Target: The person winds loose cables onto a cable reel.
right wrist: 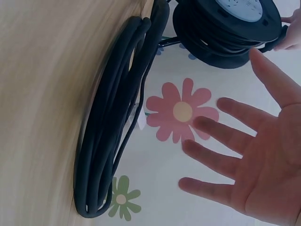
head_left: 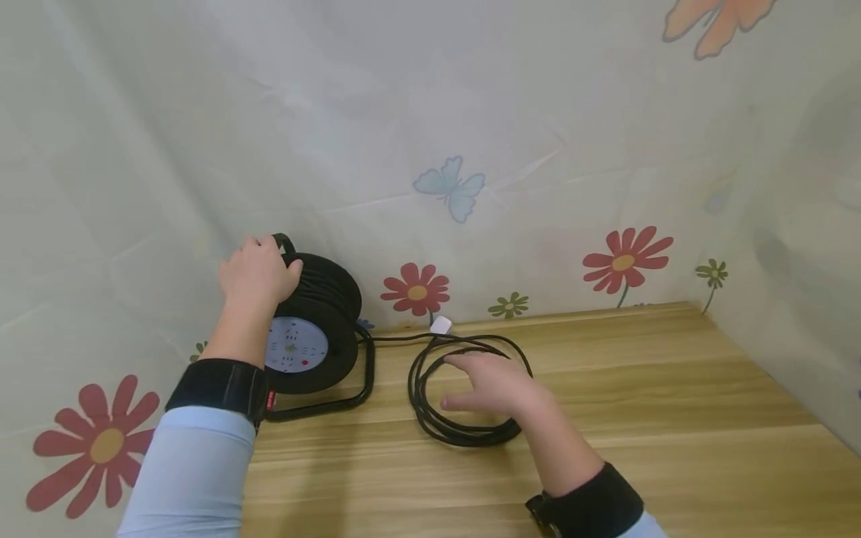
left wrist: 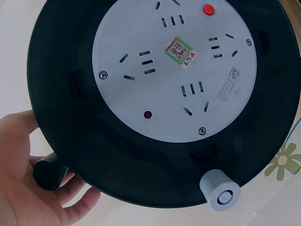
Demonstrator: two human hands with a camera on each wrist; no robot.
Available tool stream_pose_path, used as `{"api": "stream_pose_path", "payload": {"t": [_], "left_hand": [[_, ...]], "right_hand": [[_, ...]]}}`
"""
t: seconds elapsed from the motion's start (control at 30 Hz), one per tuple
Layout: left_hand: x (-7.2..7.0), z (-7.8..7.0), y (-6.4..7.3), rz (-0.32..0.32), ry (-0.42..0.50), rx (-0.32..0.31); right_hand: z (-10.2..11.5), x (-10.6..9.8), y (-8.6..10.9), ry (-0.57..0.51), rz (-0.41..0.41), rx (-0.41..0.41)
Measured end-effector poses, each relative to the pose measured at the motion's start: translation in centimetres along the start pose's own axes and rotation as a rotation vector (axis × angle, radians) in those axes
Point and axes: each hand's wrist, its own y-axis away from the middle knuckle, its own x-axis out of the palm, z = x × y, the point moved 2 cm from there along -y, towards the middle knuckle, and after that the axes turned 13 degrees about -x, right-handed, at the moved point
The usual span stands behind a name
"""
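Observation:
A black cable reel (head_left: 339, 340) with a pale round socket panel (head_left: 296, 344) stands on a tubular frame at the left. My left hand (head_left: 254, 273) holds it at the top; in the left wrist view its fingers curl round the black handle end (left wrist: 49, 172) behind the flange. To the right lies a loose coil of black cable (head_left: 418, 400), joined to the reel by one strand. Over this coil hovers my right hand (head_left: 494, 385), palm down, holding nothing. The right wrist view shows its fingers (right wrist: 214, 158) straight and spread, apart from the coil.
A white plug (head_left: 441, 326) lies at the coil's far side, near the wall. The wooden tabletop (head_left: 646, 403) meets a pale wall sheet (head_left: 323, 149) printed with flowers and butterflies, which also runs along the right side. A grey-white crank knob (left wrist: 220, 189) sticks out of the reel's face.

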Motion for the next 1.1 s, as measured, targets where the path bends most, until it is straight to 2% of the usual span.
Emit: {"api": "stream_pose_path", "payload": {"t": [0.13,0.3,0.4,0.7,0.83,1.0,1.1], "left_hand": [[0.1,-0.3,-0.5,0.027,-0.013,-0.034],[0.1,-0.8,-1.2,0.051,-0.038,-0.059],[0.2,-0.8,-1.3,0.051,-0.036,-0.066],[0.6,-0.2,-1.6,0.044,-0.016,-0.069],[0.7,-0.1,-1.9,0.039,0.015,-0.067],[0.7,-0.1,-1.7,-0.002,0.038,-0.046],[0.8,0.1,-1.6,-0.015,0.041,-0.044]], "right_hand": [[-0.2,1.0,-0.3,-0.009,0.071,0.004],[-0.2,1.8,-0.8,0.010,0.112,-0.027],[0.0,1.9,-1.0,0.026,0.134,-0.044],[0.3,1.9,-1.3,0.043,0.169,-0.027],[0.3,1.8,-1.5,0.045,0.125,-0.038],[0.7,1.4,-1.8,-0.007,-0.018,-0.068],[1.3,1.1,-2.1,-0.076,-0.103,-0.083]]}}
